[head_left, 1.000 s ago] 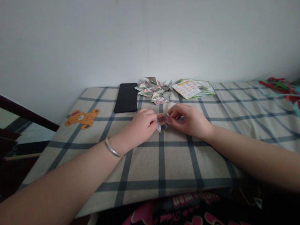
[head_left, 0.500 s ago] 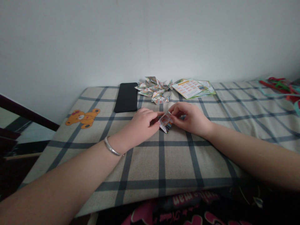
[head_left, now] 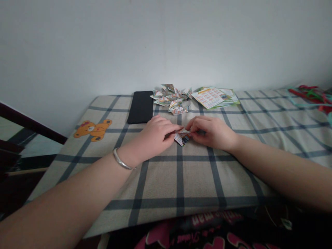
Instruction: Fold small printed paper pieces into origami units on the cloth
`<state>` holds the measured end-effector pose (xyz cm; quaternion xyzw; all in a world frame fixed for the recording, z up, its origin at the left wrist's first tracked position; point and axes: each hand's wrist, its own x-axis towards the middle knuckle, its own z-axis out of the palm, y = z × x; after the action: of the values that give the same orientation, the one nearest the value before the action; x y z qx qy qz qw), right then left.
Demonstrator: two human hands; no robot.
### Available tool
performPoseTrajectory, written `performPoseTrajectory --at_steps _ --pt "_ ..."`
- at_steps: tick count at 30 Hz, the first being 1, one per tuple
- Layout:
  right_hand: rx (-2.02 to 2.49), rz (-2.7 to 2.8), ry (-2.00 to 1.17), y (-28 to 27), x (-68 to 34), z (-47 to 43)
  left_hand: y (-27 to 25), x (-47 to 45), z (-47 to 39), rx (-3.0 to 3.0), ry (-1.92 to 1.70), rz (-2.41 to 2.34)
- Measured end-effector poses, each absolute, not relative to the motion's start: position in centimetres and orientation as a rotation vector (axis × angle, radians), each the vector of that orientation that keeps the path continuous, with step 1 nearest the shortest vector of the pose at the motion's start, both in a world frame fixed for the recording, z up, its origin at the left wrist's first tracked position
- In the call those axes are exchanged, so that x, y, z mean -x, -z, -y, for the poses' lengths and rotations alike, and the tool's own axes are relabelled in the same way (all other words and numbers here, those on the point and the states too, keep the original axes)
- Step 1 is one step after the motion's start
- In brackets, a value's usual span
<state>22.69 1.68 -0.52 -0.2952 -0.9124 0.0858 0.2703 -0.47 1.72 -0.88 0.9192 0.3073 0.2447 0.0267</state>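
Note:
Between my hands, low over the checked cloth, is a small folded piece of printed paper (head_left: 182, 138). My left hand (head_left: 162, 135), with a silver bangle on its wrist, pinches the paper's left side between thumb and fingers. The right side is gripped by the thumb and curled fingers of my right hand (head_left: 207, 130). The fingertips partly cover the paper's upper edge. Just beyond the hands lies a cluster of folded paper pieces (head_left: 169, 97) with pointed flaps, printed much alike.
A black phone (head_left: 140, 107) lies left of the cluster, and a stack of printed sheets (head_left: 211, 98) to its right. Red and green strips (head_left: 310, 94) sit at the far right. A teddy bear picture (head_left: 92, 130) is at the left of the checked tablecloth (head_left: 160, 180). A white wall rises behind.
The paper's upper part has tipped down and its visible front face looks shorter. The left fingers have moved over its top edge. My right hand has shifted slightly lower and to the right.

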Motion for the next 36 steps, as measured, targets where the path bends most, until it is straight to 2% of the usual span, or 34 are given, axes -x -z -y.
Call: performPoseTrajectory --at_steps 9,24,36 --pt "0.771 2.565 -0.113 0.51 -22.86 -1.82 0.84 0.78 -2.09 -2.886 -0.707 -0.962" --pt "0.706 2.557 -0.187 0.43 -22.60 -2.21 1.40 0.66 -2.12 -2.793 -0.718 -0.944" --pt "0.640 2.698 0.013 -0.15 -23.05 -1.96 0.63 0.79 -1.67 -2.928 -0.550 -0.993"
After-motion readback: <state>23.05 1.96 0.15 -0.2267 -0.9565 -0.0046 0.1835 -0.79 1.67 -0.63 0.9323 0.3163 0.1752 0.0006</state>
